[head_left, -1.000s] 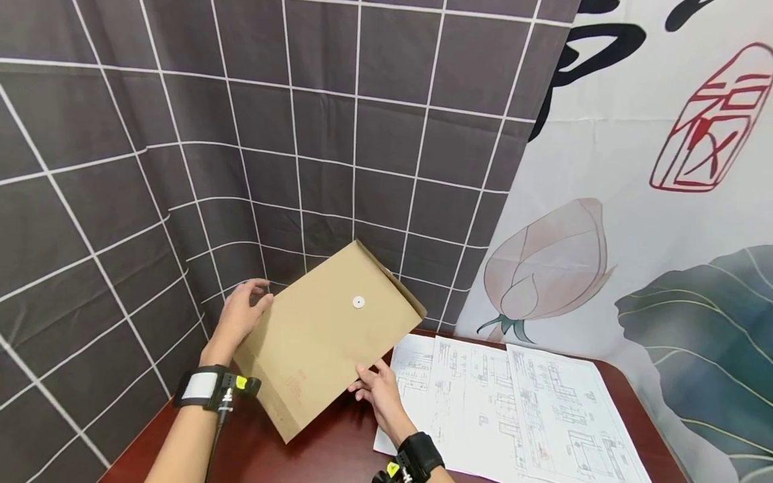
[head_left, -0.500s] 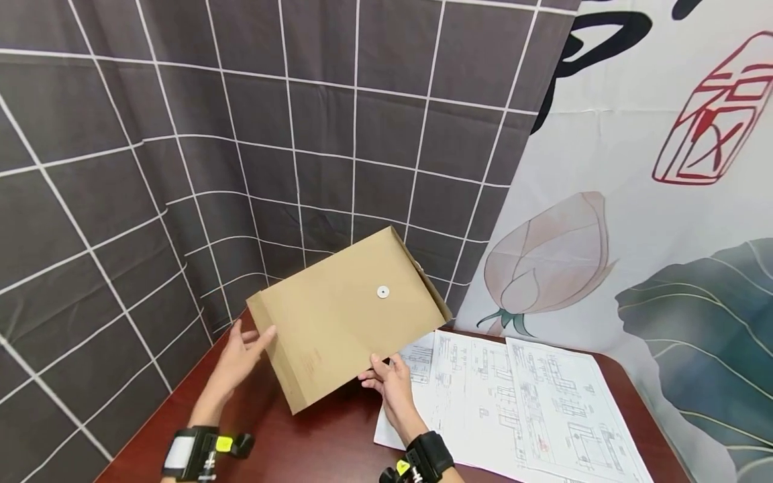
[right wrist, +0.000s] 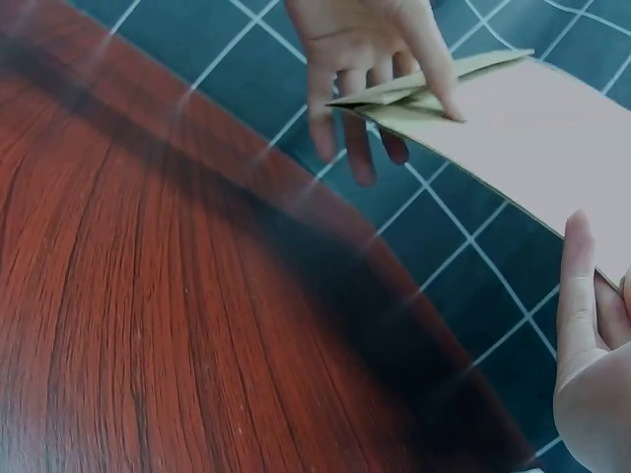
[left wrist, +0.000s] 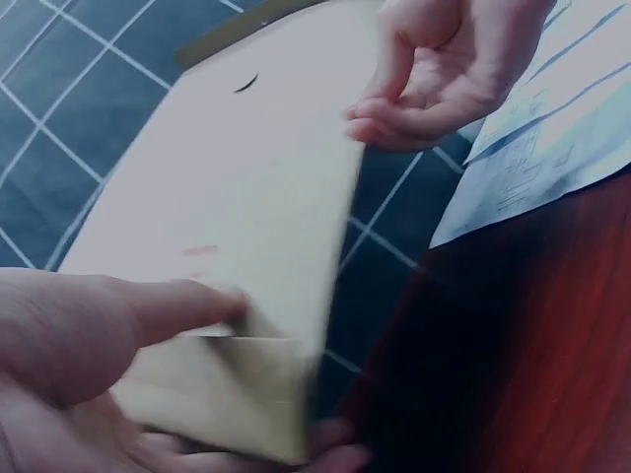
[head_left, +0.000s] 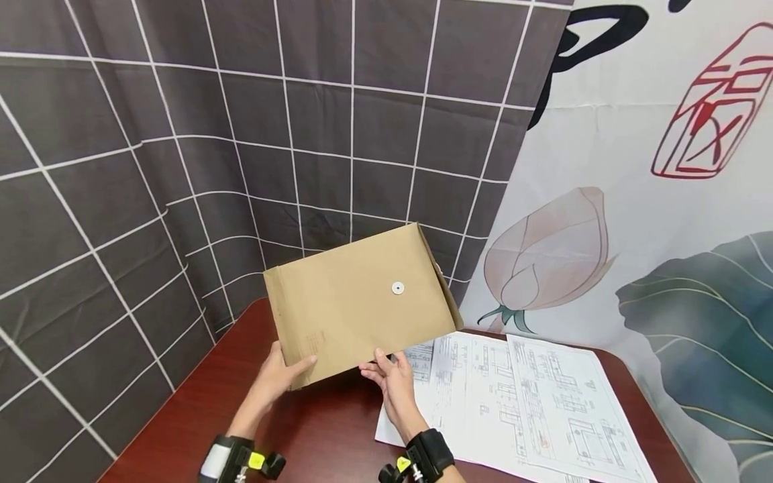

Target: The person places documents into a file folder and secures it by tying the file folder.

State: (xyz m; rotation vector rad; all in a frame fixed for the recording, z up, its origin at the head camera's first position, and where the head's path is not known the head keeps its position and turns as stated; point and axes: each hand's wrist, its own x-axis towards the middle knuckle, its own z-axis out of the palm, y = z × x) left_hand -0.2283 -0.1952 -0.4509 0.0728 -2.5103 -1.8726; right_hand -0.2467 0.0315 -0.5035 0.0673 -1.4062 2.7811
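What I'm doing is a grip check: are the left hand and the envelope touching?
Touching. The right wrist view shows it: the left hand pinches the envelope near its end, thumb on the face, fingers behind.

Dark red wood-grained table (head_left: 338, 429), overlapping white sheets (head_left: 513, 409), printed line drawings, right side

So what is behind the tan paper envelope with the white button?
Behind the envelope: the left hand's fingers, gridded dark grey cloth, dark red table and white printed sheets. Whatever else it covers is hidden.
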